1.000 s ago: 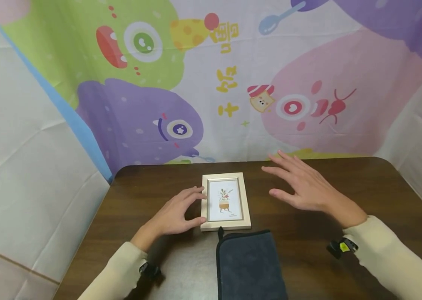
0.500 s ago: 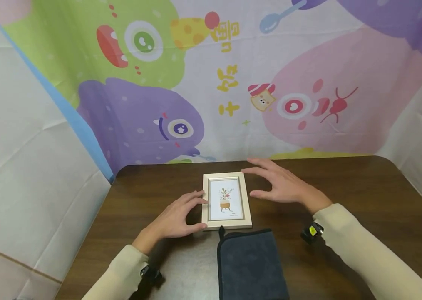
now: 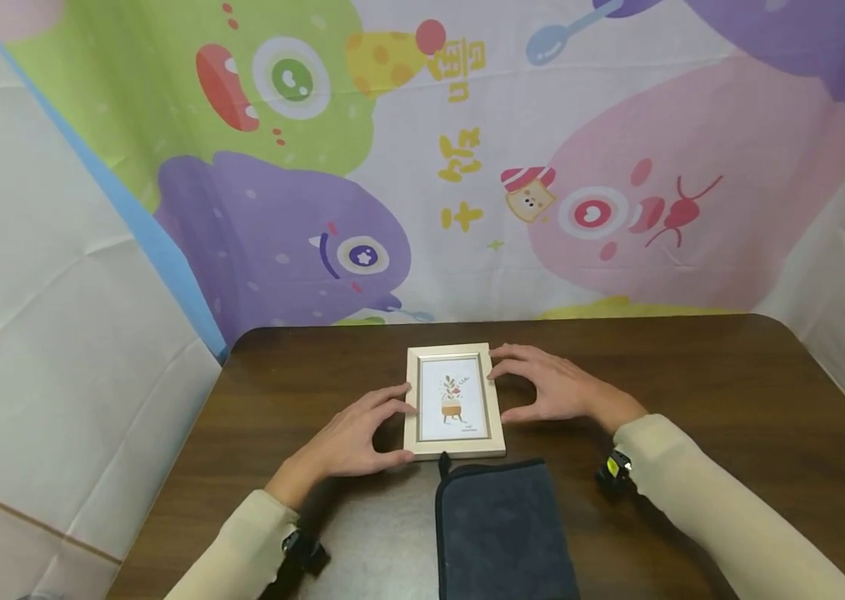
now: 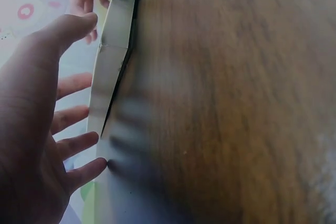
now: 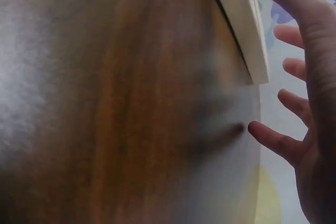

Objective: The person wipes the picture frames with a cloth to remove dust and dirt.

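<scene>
A cream-coloured picture frame point(image 3: 455, 447) lies flat on the dark wooden table point(image 3: 302, 367), with a drawing of a potted plant behind its pane. My left hand point(image 3: 347, 437) is at its left edge, fingertips on or beside the border and thumb near the lower left corner. At the right edge is my right hand point(image 3: 553, 387), its fingers and thumb spread along the side. The wrist views show relaxed, spread fingers on the left hand point(image 4: 47, 103) and the right hand point(image 5: 315, 77), beside the frame's side point(image 5: 244, 19). Exact contact is hard to tell.
A dark grey cloth point(image 3: 505, 533) with a black edge and a small loop lies just in front of the frame. Behind the table hangs a curtain point(image 3: 467, 275) with cartoon monsters. Pale sheets point(image 3: 77, 275) stand at both sides.
My right hand has moved left and down from above the table to the right edge of the picture frame. The left hand and the frame have hardly moved.
</scene>
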Demonstrator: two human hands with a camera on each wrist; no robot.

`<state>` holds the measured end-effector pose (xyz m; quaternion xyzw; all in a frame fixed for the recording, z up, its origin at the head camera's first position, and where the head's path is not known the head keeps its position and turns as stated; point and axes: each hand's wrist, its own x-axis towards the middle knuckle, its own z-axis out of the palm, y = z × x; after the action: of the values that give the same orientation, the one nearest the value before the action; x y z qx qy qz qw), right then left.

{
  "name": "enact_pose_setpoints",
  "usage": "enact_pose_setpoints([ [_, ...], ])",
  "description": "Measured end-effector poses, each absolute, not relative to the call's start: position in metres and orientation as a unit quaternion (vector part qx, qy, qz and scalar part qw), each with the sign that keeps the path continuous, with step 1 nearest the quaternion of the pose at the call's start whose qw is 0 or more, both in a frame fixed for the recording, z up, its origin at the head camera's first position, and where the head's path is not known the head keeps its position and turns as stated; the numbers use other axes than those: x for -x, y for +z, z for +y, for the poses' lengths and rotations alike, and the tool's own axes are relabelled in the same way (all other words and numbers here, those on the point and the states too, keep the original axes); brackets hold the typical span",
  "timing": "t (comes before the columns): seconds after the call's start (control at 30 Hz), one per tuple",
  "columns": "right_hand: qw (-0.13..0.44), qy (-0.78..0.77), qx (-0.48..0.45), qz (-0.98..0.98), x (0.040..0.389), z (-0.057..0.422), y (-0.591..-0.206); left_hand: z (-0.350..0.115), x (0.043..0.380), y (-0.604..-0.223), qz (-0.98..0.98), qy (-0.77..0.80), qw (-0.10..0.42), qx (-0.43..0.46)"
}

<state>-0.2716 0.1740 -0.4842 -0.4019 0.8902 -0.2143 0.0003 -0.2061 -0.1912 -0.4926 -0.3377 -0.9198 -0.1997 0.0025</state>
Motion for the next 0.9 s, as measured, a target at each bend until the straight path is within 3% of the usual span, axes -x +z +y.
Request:
enact_pose_setpoints([
  [0.43, 0.041, -0.206, 0.377, 0.902, 0.269, 0.172, -0.493, -0.190, 0.207, -0.492, -0.924, -0.196, -0.007, 0.329],
  [0.9, 0.044, -0.221, 0.365, 0.904, 0.275, 0.165, -0.507, -0.190, 0.208, -0.492, -0.922, -0.200, -0.007, 0.331],
])
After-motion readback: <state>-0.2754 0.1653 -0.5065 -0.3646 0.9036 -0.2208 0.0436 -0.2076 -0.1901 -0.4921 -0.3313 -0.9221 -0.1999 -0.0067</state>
